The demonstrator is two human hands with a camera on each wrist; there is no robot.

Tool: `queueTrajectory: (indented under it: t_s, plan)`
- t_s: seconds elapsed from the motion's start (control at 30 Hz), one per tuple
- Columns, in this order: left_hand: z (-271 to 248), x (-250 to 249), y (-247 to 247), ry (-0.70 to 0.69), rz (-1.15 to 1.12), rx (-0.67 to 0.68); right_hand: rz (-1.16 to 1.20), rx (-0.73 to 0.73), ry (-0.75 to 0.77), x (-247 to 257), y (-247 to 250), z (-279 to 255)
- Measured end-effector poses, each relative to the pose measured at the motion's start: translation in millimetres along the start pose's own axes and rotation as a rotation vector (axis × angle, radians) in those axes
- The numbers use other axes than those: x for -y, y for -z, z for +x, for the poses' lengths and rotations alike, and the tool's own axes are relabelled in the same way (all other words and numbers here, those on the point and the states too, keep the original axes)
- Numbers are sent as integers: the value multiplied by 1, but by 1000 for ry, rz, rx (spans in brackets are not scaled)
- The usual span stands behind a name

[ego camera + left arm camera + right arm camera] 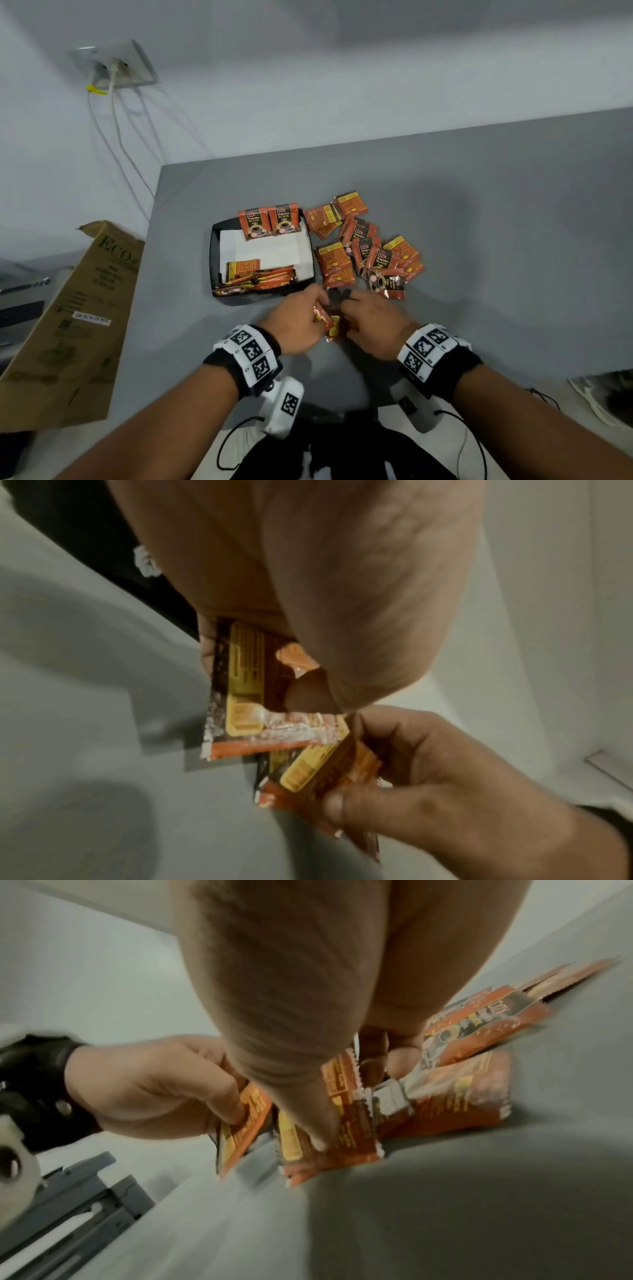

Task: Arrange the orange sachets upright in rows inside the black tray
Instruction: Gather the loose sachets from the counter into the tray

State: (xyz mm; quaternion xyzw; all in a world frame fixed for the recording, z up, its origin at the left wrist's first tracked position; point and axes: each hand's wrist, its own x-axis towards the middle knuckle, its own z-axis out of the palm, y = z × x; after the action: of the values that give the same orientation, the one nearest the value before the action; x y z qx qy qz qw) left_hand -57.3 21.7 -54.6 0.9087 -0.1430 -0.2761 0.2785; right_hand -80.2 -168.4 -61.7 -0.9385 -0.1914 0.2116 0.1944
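Observation:
The black tray (215,260), lined with white paper, sits on the grey table. Two orange sachets (255,223) stand upright at its far edge. Several more sachets (263,277) lean low along its near edge. A loose pile of sachets (363,250) lies right of the tray. Just in front of the tray, my left hand (317,308) pinches one sachet (240,685) by its edge. Close beside it my right hand (346,308) grips another sachet (342,1137), thumb pressed on its face. The two held sachets nearly touch above the table.
A tall cardboard box (75,322) leans at the table's left side. On the wall behind is a socket (113,68) with hanging cables. Bare grey tabletop (496,212) stretches right of the pile. A dark bag (359,452) lies near my body.

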Motion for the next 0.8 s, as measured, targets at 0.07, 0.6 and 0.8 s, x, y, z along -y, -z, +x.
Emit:
queueTrajectory:
  t_s: [0.07,0.6,0.8]
  plan:
    - [3,-7,-5,6,-20,5,120,-15,-43,-9,9,-8]
    - [21,-15,-39,-93,214,-149,136,-61,-379,-40,-8,-21]
    - [9,-10,-38,-116,297,-200,-13,-141,-330,-33,-20,-15]
